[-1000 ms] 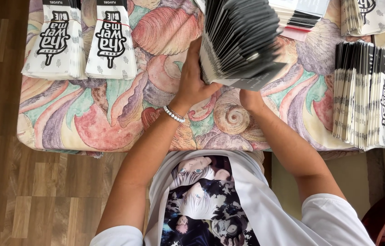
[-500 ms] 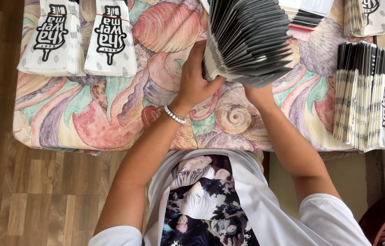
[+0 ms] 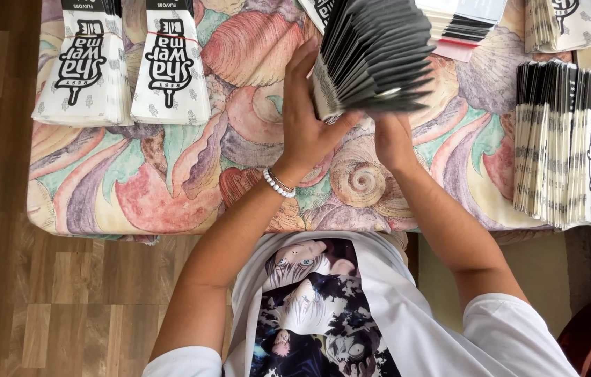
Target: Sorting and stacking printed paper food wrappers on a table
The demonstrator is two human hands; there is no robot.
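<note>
Fanned stack of bags [image 3: 376, 59]: thin paper, matt, dark grey edges, crisp folds. Flat bag piles [image 3: 128, 66] and the upright row of bags [image 3: 561, 143]: white matt paper with black print. Worktop cover [image 3: 170, 181]: soft cloth, matt, shell pattern, slightly creased. Bracelet [image 3: 278, 185]: glossy white beads. Floor [image 3: 2, 209]: wood planks, smooth, low sheen. Shirt [image 3: 407, 307]: white cotton cloth, printed front.
</note>
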